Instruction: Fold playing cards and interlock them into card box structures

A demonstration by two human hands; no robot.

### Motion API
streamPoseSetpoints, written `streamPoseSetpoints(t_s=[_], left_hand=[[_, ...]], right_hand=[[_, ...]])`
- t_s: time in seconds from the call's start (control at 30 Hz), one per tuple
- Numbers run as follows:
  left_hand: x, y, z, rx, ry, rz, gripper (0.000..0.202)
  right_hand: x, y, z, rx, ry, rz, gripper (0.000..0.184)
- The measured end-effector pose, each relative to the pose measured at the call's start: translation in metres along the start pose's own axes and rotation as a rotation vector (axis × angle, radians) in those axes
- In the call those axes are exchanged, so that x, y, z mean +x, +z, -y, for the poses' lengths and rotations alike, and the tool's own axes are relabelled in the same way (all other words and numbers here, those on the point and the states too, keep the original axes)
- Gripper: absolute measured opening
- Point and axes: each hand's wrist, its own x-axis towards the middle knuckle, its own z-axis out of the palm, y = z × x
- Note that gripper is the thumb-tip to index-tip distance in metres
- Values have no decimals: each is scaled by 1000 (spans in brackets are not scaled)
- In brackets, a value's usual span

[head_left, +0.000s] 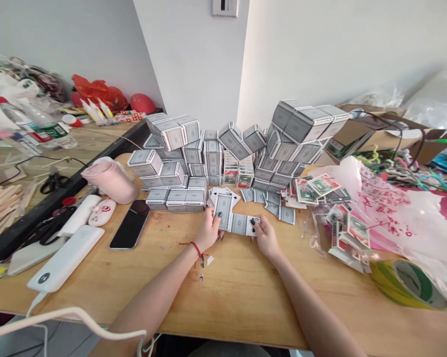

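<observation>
My left hand, with a red string at the wrist, pinches an upright grey-backed playing card. My right hand grips the right end of a sideways strip of playing cards, where a 6 shows on a white face. The strip meets the upright card at its left end; how they are joined I cannot make out. Just behind my hands, several loose playing cards lie face up. Short pieces made of grey-backed cards rest to the right of them.
Tall stacks of folded card blocks stand at the back, with more on the right. A phone and a white power bank lie left. Torn card boxes and yellow tape are right.
</observation>
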Motion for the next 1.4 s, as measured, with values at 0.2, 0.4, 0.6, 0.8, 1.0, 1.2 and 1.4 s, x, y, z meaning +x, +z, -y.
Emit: streamPoseSetpoints(t_s=[0.2, 0.4, 0.6, 0.8, 1.0, 1.2, 1.4], left_hand=[[0, 1, 1, 5, 3, 19, 19], [-1, 1, -1, -43, -12, 12, 23], [-4, 4, -9, -126, -44, -22, 27], [-3, 6, -10, -89, -44, -17, 42], [-1, 7, -6, -8, 47, -60, 49], [-1, 6, -7, 1, 67, -25, 47], [-3, 4, -12, 116, 120, -23, 48]], right_hand=[[-1, 2, -1, -58, -26, 17, 30], [-2, 2, 2, -105, -34, 30, 33], [-4, 2, 6, -109, -24, 55, 32], [-4, 1, 7, -47, -44, 51, 29], [-5, 1, 6, 14, -45, 78, 29], [-9, 5, 11, -19, -59, 107, 27], [-12, 7, 11, -28, -56, 127, 26]])
